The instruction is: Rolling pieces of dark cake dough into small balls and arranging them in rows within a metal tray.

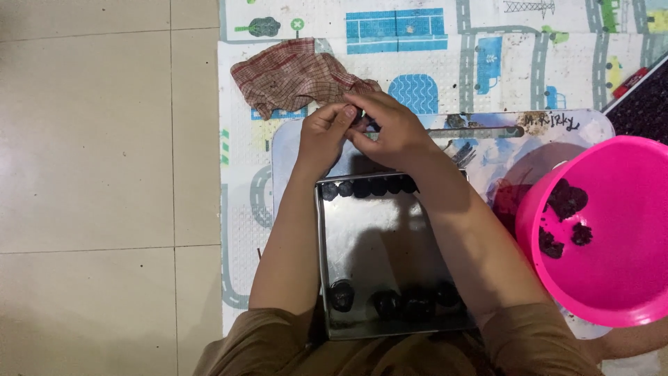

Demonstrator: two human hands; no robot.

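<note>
Head view: looking straight down at both hands, joined over the far edge of a steel tray.
Left hand (325, 132): fingers curled in, thumb and fingertips pinching a small dark lump (361, 120) from the left.
Right hand (393, 125): fingers bent and pressed together over the same lump from the right, touching the left fingertips.
Lump position: between the two sets of fingertips, just beyond the tray's far rim, above the pale board; mostly hidden, exact shape cannot be told.
Lump handling: likely soft, light, mouldable, probably a bit sticky; best taken lightly at the sides with fingertip pads, a hard squeeze would flatten it.
Steel tray (390, 244): square, shiny, near the body, between the forearms.
Far row of balls (369, 186): dark balls lined up along the tray's far rim, touching each other.
Near row of balls (390, 301): several dark balls along the near rim, slightly apart; middle of the tray bare.
Pink bowl (612, 278): right of the tray, holding clumps of the same dark material (565, 200), wall smeared.
Pale board (292, 150): under the tray's far part, stained dark toward the right, with a handwritten scrawl at the far right.
Checked cloth (299, 76): crumpled, far left of the hands, on the printed play mat (487, 56).
Play mat: road and vehicle print, under everything; beige tiled floor (104, 174) to the left.
Dark textured thing (643, 104): far right corner, kind cannot be told.
</note>
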